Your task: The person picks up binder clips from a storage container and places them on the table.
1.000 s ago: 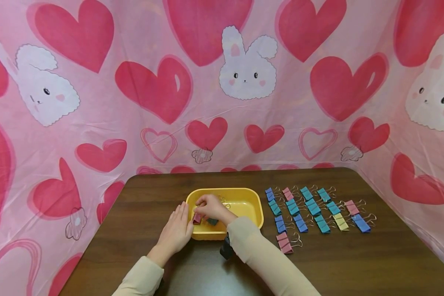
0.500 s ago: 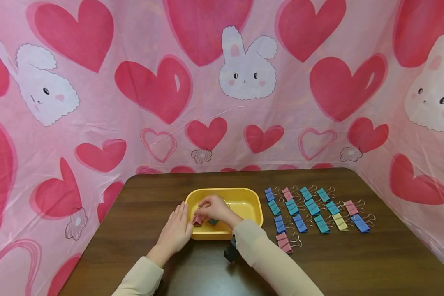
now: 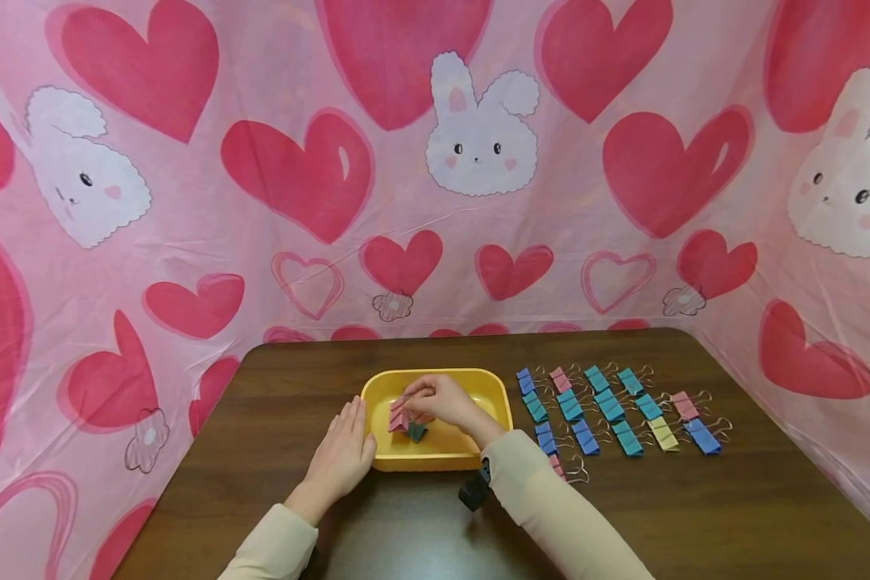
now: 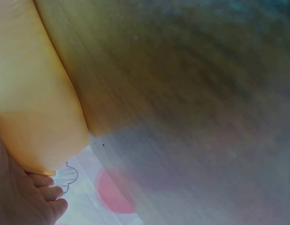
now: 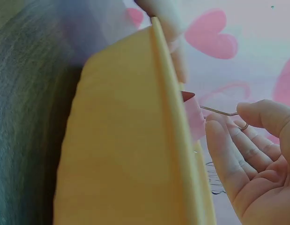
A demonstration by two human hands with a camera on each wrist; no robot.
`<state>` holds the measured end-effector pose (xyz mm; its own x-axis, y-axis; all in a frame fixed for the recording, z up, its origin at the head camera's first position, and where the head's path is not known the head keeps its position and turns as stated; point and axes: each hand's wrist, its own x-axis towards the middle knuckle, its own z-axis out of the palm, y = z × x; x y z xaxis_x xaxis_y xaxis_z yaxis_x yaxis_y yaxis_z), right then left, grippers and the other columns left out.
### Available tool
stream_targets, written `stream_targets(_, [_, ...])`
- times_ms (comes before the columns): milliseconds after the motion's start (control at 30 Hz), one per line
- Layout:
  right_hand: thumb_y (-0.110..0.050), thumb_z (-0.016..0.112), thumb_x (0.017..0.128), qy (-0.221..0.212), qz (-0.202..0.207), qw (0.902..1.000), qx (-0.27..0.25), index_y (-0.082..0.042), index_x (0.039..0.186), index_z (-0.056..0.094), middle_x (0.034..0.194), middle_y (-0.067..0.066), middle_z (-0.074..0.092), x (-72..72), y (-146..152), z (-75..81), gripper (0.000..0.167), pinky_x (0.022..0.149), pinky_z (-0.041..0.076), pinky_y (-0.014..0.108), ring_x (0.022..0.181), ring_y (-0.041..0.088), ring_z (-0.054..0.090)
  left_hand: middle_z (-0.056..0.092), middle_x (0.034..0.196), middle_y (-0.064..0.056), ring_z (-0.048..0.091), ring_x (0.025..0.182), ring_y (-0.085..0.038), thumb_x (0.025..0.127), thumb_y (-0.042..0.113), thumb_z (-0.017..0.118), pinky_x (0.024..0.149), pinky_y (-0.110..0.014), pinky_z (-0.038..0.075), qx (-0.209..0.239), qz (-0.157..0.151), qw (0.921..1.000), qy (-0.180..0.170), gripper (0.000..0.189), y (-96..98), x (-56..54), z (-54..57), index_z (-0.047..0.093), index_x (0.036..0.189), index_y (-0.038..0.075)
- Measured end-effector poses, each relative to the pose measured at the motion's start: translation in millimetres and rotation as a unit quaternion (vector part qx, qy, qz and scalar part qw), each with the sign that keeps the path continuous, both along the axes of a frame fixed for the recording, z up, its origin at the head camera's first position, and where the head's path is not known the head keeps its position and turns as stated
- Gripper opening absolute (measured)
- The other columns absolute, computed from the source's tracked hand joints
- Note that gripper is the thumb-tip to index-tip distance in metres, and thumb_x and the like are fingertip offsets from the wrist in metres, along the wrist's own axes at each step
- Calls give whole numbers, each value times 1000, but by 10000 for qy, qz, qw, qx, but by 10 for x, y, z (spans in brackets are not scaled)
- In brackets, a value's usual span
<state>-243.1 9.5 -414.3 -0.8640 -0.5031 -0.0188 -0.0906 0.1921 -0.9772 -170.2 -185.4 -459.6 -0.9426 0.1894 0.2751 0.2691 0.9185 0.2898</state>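
Observation:
A yellow tray (image 3: 437, 461) stands on the table. My left hand (image 3: 339, 451) rests against its left wall, fingers straight; in the left wrist view those fingers (image 4: 51, 193) lie by the tray's rim. Over the tray, my right hand (image 3: 445, 403) pinches a pink binder clip (image 3: 398, 417) by its wire handle. The right wrist view shows the thumb (image 5: 262, 112) at the wire loop, with the clip's pink body (image 5: 195, 121) partly behind the tray's rim. Inside the tray, a dark green binder clip (image 3: 416, 432) lies just below the pink one.
Right of the tray, several binder clips lie in rows, among them a teal clip (image 3: 627, 439), a yellow clip (image 3: 663, 433) and a blue clip (image 3: 703, 437). My right sleeve (image 3: 551, 499) partly covers a pink clip (image 3: 557, 465). Behind the table hangs a patterned pink cloth (image 3: 464, 217).
My right hand has moved right and slightly up from the tray's left end, bringing the pink binder clip along. My left hand has stayed at the tray's wall.

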Motion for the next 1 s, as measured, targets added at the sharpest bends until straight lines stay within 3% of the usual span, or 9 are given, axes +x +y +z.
stream_targets(300, [-7,63,85,134,199,9994,-229,10,105,60,86,18,67,40,232,141,26,72,52,47,79,39,64,28,143,-25,26,132,-37,93,20,46,106,-47,21,19,-3,10000,-59,58,-2,11,5,28,138,-12])
stream_targets(467, [-10,64,84,269,92,9994,-185,6,103,61,85,13,67,74,350,236,25,74,52,45,83,40,63,27,144,-25,25,132,-36,93,21,45,107,-47,20,27,39,9999,-143,58,-3,9,11,28,138,-11])
stream_targets(700, [-11,64,86,336,41,9992,-208,8,107,60,91,16,67,133,554,352,29,72,54,40,83,39,63,25,145,-25,24,133,-36,94,21,44,107,-47,19,60,47,9997,-253,58,4,12,15,26,139,-11])
stream_targets(1000, [-15,65,85,334,-157,9986,-369,7,109,58,95,16,67,161,909,355,33,75,52,41,85,38,63,24,145,-24,23,133,-36,94,21,44,107,-47,19,38,60,9996,-289,59,7,14,17,26,139,-11])
